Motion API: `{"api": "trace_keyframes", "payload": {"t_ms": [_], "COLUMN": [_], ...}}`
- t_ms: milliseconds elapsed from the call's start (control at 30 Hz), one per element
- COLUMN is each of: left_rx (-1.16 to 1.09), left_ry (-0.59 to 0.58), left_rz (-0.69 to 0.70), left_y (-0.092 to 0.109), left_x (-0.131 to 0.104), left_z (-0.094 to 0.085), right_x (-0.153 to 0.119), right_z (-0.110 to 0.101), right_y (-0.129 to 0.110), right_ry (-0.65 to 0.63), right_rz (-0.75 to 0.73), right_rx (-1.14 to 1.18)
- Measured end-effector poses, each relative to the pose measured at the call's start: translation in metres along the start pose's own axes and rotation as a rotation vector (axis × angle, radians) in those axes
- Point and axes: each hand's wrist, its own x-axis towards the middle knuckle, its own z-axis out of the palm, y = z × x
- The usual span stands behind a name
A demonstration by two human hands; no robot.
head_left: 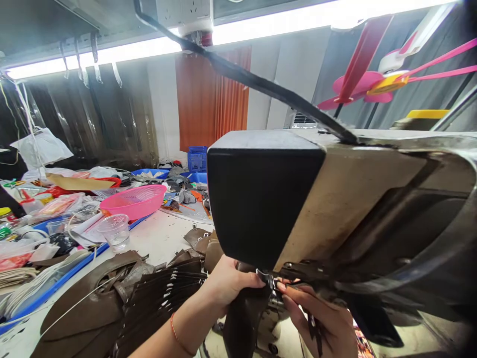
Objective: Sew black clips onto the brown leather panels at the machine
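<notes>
My left hand (229, 286) is closed on a dark brown leather piece (244, 318), thumb on top, under the head of a sewing machine (266, 204). The piece bends down over the machine's narrow bed. My right hand (322, 315) is at the right of the needle area (271, 284), thumb and fingertips drawn together close to the presser foot. A thin dark thing hangs across its palm; its kind is unclear. Left of my left hand lie a fanned stack of brown leather pieces (164, 293) and a larger brown leather pile (85, 308).
A clear plastic cup (117, 233) and a pink basket (134, 200) stand on the white table (160, 231). A blue-edged tray (78, 268) holds cords and bags. A black cable (261, 87) runs down to the machine; a pink fan (361, 87) is behind it.
</notes>
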Motion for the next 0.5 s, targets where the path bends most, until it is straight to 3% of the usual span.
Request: {"api": "trace_keyframes", "payload": {"t_ms": [300, 500], "left_rx": [0.019, 0.063], "left_ry": [-0.022, -0.062], "left_rz": [0.029, 0.041], "left_y": [0.002, 0.001], "left_x": [-0.002, 0.000], "left_z": [0.002, 0.000], "right_x": [-0.001, 0.003], "right_z": [0.000, 0.010], "right_y": [0.006, -0.007], "right_ry": [-0.071, 0.161], "right_rz": [-0.033, -0.089], "right_rx": [-0.024, -0.046]}}
